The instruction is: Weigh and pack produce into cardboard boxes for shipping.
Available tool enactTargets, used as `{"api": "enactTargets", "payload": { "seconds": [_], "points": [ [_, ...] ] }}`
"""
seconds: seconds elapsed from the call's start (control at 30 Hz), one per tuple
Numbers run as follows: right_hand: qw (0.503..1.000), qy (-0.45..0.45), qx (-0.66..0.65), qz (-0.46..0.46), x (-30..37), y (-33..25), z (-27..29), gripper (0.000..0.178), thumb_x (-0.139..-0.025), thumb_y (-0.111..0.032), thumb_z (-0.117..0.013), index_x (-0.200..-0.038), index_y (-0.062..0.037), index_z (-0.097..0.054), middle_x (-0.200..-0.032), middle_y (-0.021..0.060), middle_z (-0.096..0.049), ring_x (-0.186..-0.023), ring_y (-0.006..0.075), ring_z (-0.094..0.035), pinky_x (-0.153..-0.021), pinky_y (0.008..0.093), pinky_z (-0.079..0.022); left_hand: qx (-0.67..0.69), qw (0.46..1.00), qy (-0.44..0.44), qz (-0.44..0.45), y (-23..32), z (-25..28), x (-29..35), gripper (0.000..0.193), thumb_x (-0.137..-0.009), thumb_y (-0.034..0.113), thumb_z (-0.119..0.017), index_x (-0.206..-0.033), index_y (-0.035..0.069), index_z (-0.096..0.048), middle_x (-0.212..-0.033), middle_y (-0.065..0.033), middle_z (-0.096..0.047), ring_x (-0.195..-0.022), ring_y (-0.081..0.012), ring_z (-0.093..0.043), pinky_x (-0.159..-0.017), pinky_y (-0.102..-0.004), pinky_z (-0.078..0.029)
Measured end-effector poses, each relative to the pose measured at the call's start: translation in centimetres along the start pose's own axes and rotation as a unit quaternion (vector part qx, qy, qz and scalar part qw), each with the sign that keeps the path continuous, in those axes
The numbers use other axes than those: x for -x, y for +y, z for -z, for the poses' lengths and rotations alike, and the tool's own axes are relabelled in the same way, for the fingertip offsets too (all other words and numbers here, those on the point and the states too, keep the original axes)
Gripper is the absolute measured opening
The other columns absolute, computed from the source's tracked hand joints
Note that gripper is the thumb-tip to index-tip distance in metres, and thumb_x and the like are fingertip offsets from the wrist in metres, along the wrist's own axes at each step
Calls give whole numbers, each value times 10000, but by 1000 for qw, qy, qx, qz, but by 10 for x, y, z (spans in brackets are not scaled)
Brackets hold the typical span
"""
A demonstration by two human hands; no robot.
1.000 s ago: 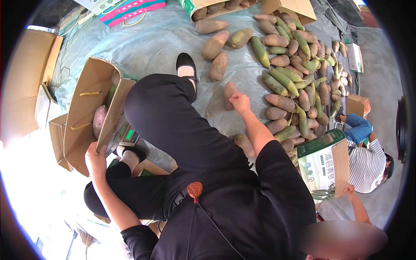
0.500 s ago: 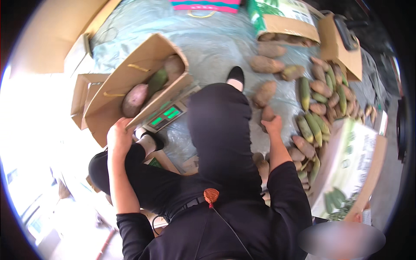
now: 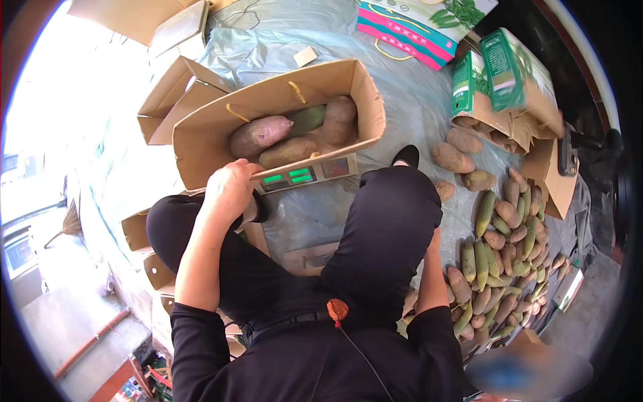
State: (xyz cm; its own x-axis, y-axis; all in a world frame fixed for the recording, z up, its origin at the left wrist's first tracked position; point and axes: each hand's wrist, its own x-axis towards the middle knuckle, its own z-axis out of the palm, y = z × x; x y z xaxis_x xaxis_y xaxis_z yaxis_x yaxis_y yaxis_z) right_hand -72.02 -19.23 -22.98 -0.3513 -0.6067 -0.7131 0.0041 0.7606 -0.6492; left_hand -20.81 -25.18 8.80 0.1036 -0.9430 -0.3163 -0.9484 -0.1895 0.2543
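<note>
Left hand [image 3: 231, 189] clamped on carton [image 3: 201, 144] rim; right hand hidden behind knee, grip unclear. Carton approx half full w/ tubers [image 3: 260, 134]; pile [image 3: 499, 248] remains.

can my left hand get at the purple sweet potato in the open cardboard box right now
Probably yes. Your left hand rests on the near rim of the cardboard box, and the purple sweet potato lies just beyond it at the top of the pile. The box is open and nothing covers the potato.
</note>
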Motion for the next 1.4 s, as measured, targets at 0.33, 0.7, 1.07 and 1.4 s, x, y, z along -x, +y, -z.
{"api": "enactTargets", "payload": {
  "seconds": [0.33,0.7,1.07,1.4],
  "points": [
    [913,-118,136,365,114,-293,-50,753,-560,-210,-806,-1203,-2,-476,-1140,87,-544,-1049,197,-514,-902,349,-420,-123,992,11,19,-6,14,26,173,-761,14,-575,-932,25,-601,-850,-139,-621,-866,-308,-612,-776,-418,-472],
    [644,-389,341,564,232,-419,-258,621,-514,-187,-768,-1078,-44,-552,-1047,156,-612,-994,280,-588,-870,364,-465,-127,991,32,-4,-10,16,27,77,-774,101,-642,-814,56,-594,-803,-91,-603,-857,-274,-610,-747,-405,-460],
    [537,-417,416,604,250,-359,-376,573,-604,-219,-736,-1116,-37,-555,-1017,173,-632,-968,337,-604,-835,404,-493,-121,992,47,-6,-6,12,15,101,-720,118,-675,-801,70,-637,-781,-90,-598,-840,-277,-612,-736,-409,-468],
    [799,-296,160,498,170,-434,-183,382,-812,-190,-671,-1155,-46,-586,-1033,89,-634,-978,154,-597,-830,289,-485,-100,994,33,-35,6,10,11,287,-728,104,-690,-1011,80,-642,-858,-110,-618,-870,-291,-613,-734,-405,-478]
  ]
}}
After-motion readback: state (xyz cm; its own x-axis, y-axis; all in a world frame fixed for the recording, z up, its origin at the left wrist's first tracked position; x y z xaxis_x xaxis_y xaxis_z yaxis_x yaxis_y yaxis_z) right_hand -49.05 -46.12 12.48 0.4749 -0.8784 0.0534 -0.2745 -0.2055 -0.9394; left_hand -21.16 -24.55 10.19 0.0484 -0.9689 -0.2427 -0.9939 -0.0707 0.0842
